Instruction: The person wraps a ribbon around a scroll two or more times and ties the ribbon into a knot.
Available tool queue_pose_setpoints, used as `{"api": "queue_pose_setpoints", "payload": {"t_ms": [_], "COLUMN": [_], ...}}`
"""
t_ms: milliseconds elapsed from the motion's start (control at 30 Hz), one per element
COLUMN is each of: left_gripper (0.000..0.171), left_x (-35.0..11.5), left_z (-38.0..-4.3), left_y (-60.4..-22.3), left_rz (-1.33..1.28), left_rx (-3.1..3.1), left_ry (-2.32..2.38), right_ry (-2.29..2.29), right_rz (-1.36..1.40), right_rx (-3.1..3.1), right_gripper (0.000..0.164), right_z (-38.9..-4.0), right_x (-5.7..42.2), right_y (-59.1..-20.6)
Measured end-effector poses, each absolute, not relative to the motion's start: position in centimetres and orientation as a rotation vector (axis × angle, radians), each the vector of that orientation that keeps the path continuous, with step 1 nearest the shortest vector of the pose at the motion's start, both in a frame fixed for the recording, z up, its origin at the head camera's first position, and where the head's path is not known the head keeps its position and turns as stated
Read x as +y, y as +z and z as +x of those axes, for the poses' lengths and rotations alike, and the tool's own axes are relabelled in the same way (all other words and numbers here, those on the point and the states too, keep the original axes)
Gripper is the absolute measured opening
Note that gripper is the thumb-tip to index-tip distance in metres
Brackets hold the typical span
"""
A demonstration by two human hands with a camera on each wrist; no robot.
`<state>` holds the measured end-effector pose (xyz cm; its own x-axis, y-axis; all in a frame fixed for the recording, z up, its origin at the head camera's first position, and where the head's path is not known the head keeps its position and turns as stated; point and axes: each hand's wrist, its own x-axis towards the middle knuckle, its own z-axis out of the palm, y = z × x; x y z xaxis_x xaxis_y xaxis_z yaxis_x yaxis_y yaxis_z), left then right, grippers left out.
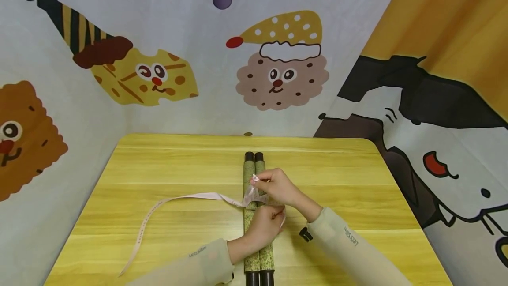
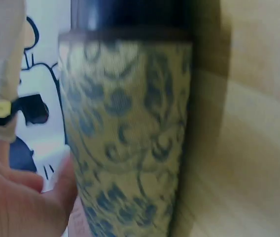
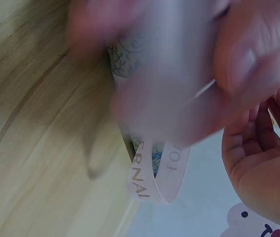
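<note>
Two slim scroll rolls [image 1: 249,224] in green floral cloth, with dark end caps, lie side by side on the table. A pale pink lettered ribbon [image 1: 214,196] crosses them, bunched over the rolls, its long tail curving left. Above the rolls my right hand [image 1: 279,186] pinches the ribbon between thumb and fingertips; those fingers are blurred in the right wrist view, where a ribbon loop [image 3: 152,185] hangs below. Nearer me, my left hand [image 1: 265,226] lies across the rolls, fingers curled on ribbon showing at their right side. One patterned roll [image 2: 125,128] fills the left wrist view.
The yellow wood-grain table [image 1: 178,158] has rounded far corners. A cartoon-printed cloth [image 1: 190,8] hangs behind and to both sides. A black clip [image 1: 305,234] sits at the right sleeve cuff.
</note>
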<state>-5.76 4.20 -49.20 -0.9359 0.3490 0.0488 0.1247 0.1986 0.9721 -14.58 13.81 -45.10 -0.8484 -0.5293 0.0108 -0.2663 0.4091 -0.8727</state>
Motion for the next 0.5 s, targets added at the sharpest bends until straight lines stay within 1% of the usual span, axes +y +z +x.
{"api": "queue_pose_setpoints", "payload": {"t_ms": [67, 200, 333, 400, 500], "left_gripper": [0.023, 0.027, 0.019, 0.016, 0.016], "left_x": [4.1, 3.6, 2.5, 1.6, 0.2], "left_z": [-6.2, -6.5, -6.4, -6.3, -6.5], "left_y": [-49.4, -49.5, -49.2, -48.9, -48.7], "left_rz": [0.505, 0.581, 0.631, 0.666, 0.786], "left_rx": [2.330, 2.332, 2.341, 2.384, 2.531], "left_ry": [1.763, 1.673, 1.729, 1.797, 1.901], "right_ry": [-1.394, -1.377, -1.391, -1.408, -1.426], "right_rz": [-0.689, -0.687, -0.700, -0.709, -0.727], "right_rx": [2.391, 2.382, 2.373, 2.365, 2.359], "right_gripper": [0.020, 0.015, 0.014, 0.013, 0.014], "right_z": [-14.5, -14.4, -14.3, -14.0, -13.4], "right_x": [13.8, 13.8, 13.8, 13.6, 13.4], "right_y": [-44.8, -44.5, -44.5, -43.7, -42.3]}}
